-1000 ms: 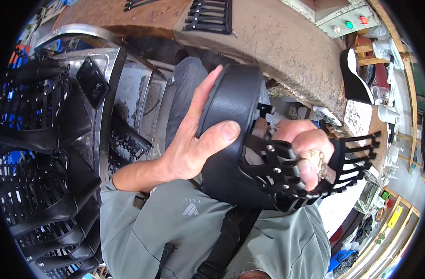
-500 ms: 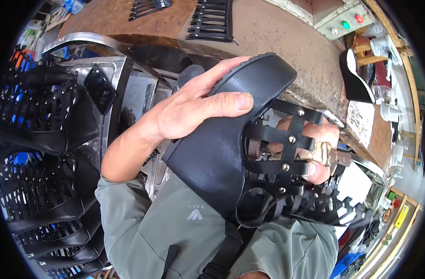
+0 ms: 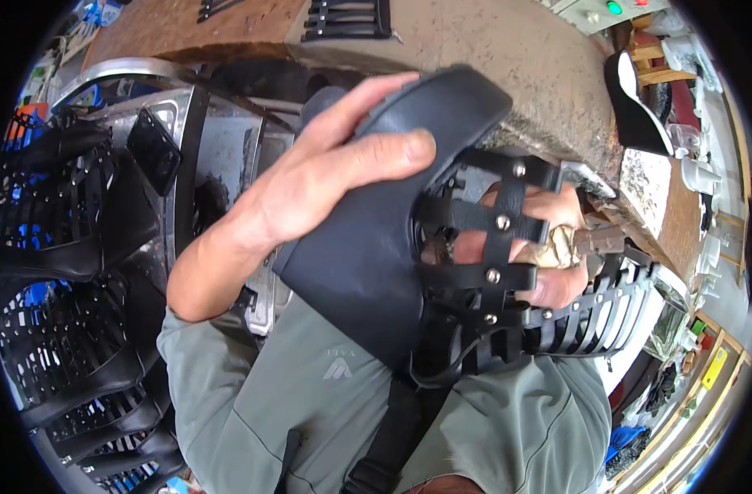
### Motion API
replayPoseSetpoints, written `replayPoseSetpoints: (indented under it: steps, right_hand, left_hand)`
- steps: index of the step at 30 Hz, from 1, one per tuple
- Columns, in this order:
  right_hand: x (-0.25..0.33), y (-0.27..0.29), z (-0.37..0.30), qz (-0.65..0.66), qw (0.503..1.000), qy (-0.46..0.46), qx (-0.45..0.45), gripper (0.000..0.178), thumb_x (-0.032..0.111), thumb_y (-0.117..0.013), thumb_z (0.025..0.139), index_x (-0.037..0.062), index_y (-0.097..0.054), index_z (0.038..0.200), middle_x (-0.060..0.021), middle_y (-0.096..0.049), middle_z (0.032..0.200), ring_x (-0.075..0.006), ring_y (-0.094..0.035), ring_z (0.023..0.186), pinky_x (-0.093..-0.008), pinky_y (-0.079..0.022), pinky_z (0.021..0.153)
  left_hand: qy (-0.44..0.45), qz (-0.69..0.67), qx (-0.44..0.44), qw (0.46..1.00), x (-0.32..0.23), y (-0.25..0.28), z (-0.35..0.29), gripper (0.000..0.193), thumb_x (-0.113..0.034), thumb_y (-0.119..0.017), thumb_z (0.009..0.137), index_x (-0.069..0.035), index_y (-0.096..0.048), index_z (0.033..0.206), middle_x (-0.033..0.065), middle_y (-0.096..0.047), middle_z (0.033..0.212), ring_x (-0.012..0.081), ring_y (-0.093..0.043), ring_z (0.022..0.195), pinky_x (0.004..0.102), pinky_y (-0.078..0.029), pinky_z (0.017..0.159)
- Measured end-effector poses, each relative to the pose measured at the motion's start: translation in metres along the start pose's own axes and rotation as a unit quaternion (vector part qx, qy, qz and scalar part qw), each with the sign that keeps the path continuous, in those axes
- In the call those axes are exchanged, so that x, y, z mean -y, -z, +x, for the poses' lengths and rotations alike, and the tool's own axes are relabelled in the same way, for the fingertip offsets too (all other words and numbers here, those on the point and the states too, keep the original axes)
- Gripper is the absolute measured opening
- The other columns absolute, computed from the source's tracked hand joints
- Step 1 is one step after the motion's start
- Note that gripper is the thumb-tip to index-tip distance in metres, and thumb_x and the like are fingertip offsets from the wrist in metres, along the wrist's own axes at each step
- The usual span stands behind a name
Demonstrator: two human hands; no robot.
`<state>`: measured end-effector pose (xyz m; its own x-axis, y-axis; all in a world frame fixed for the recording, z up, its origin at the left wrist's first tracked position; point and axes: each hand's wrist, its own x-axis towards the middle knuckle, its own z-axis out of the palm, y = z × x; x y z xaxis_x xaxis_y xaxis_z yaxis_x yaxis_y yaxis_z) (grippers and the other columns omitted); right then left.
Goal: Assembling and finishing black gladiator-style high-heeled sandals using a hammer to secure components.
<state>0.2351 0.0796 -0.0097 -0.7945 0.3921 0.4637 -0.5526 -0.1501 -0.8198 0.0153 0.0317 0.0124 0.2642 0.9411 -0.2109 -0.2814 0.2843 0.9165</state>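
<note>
A black wedge-heeled shoe point(image 3: 359, 272) with an upper of riveted straps point(image 3: 499, 222) is tilted in front of my chest, its sole facing up and to the left. My left hand point(image 3: 310, 177) grips it across the sole, thumb pressed on the smooth black side. Behind the straps, my right hand point(image 3: 561, 284) is closed round a rusty metal tool point(image 3: 602, 240) with a gold-coloured wrapping. The tool's other end reaches in among the straps toward the shoe's inside, where it is partly hidden. The strapped shaft point(image 3: 586, 317) hangs off to the right.
More black strappy shoes point(image 3: 71, 329) are piled at left beside a metal tray holding a dark phone point(image 3: 154, 151). A worn bench point(image 3: 508, 74) runs across the back, with a strapped black piece point(image 3: 345, 18) on it. A black-and-white sole-shaped piece point(image 3: 635, 107) stands at right.
The whole view has shifted, so the bench and shoe sit slightly further up and left. The strapped shaft at right has swung and spread out. Both hands keep their hold.
</note>
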Motion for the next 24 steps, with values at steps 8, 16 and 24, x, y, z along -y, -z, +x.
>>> replayPoseSetpoints:
  steps: [8, 16, 24]
  right_hand:
    - [-0.018, -0.009, -0.024, -0.046, 0.999, 0.008, 0.001, 0.023, 0.017, -0.067, 0.070, -0.0023, -0.062, 0.081, -0.0215, -0.067, 0.084, -0.0284, -0.066, 0.065, -0.0342, -0.051, 0.059]
    - [-0.017, -0.051, -0.040, -0.117, 0.991, 0.059, -0.024, 0.018, 0.019, -0.065, 0.074, 0.0016, -0.066, 0.072, -0.0144, -0.064, 0.062, -0.0219, -0.063, 0.048, -0.0319, -0.047, 0.041]
    - [-0.026, -0.048, -0.034, -0.156, 0.967, 0.131, -0.151, 0.018, 0.016, -0.066, 0.072, -0.0002, -0.059, 0.069, -0.0179, -0.066, 0.071, -0.0196, -0.063, 0.052, -0.0288, -0.052, 0.044]
  left_hand:
    - [0.007, -0.082, -0.099, 0.992, 0.019, 0.003, -0.012, 0.059, -0.028, -0.064, 0.084, 0.003, -0.044, 0.131, 0.0084, -0.057, 0.115, 0.0147, -0.054, 0.105, 0.0270, -0.041, 0.093]
    - [0.007, -0.105, -0.143, 0.984, 0.031, 0.012, -0.020, 0.053, -0.027, -0.061, 0.086, 0.001, -0.046, 0.129, 0.0074, -0.059, 0.112, 0.0118, -0.056, 0.102, 0.0251, -0.041, 0.093]
    - [-0.007, -0.094, -0.090, 0.991, 0.029, 0.008, -0.012, 0.053, -0.028, -0.061, 0.086, 0.002, -0.046, 0.128, 0.0080, -0.058, 0.113, 0.0140, -0.054, 0.104, 0.0255, -0.040, 0.092]
